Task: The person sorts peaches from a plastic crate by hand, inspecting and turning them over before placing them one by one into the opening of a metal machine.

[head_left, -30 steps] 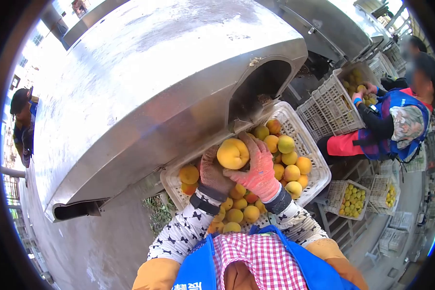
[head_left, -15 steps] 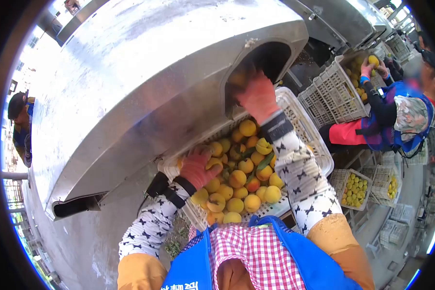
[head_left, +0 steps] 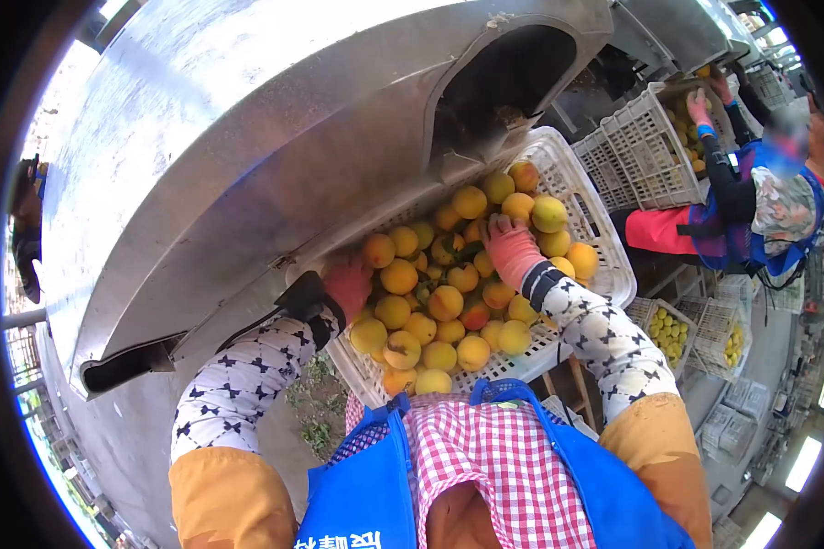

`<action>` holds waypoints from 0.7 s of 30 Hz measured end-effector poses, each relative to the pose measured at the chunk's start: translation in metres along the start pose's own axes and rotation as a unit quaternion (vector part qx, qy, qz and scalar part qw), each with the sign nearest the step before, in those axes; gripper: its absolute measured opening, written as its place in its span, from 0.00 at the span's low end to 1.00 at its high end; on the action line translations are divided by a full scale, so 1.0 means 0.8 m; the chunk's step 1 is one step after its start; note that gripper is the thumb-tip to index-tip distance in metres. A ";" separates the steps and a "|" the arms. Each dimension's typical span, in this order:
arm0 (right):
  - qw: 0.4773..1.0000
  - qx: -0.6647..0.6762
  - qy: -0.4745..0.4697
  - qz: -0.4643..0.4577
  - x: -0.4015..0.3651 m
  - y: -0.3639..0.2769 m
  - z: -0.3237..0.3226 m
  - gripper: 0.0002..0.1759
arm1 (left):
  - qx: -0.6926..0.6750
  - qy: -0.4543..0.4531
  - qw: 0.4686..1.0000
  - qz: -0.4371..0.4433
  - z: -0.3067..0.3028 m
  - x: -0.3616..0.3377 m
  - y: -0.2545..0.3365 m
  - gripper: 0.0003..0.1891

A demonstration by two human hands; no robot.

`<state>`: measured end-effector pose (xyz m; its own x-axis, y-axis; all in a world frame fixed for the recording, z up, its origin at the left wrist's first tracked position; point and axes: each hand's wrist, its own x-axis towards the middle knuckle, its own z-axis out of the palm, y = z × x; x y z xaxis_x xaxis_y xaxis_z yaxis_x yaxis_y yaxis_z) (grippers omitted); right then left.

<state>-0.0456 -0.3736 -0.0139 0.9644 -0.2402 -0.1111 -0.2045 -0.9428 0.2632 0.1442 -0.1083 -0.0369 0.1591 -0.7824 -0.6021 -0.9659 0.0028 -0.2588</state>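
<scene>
A white slatted crate (head_left: 588,197) full of yellow-orange peaches (head_left: 446,303) stands below the metal machine. My right hand (head_left: 513,249), in a pink glove, lies on the peaches right of the middle, fingers stretched forward against the fruit. No peach is seen lifted in it. At the crate's left side, my left hand (head_left: 348,285), also pink-gloved, reaches down beside the peaches. Its fingers are mostly hidden by shadow and fruit. Just beyond the crate is the dark chute opening (head_left: 499,78) of the metal machine (head_left: 275,156).
To the right, a co-worker (head_left: 774,197) with pink gloves handles peaches in another white crate (head_left: 645,151). Smaller crates of yellow fruit (head_left: 666,334) stand lower right. A second, narrow slot (head_left: 128,364) opens at the machine's lower left. Leaves lie on the floor (head_left: 316,412).
My right hand has come out of the chute opening and down onto the peaches. More peaches now lie at the crate's right end. My left hand has shifted left, toward the crate's side.
</scene>
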 end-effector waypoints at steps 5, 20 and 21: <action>0.982 0.139 -0.130 0.012 0.018 0.022 -0.046 0.34 | 0.037 -0.101 0.992 0.064 -0.088 -0.019 -0.025 0.18; 0.799 0.580 0.156 0.023 -0.058 0.012 -0.205 0.49 | -0.959 0.005 0.037 0.279 -0.215 -0.029 0.038 0.28; 0.799 0.565 0.204 0.031 -0.055 0.009 -0.206 0.48 | -0.959 0.019 0.024 0.281 -0.213 -0.023 0.039 0.26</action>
<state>-0.0618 -0.3318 0.1505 0.8742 -0.4160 0.2506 -0.0528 -0.5944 -0.8024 0.0764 -0.1998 0.0945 0.0454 -0.9946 -0.0930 0.9490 0.0139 0.3149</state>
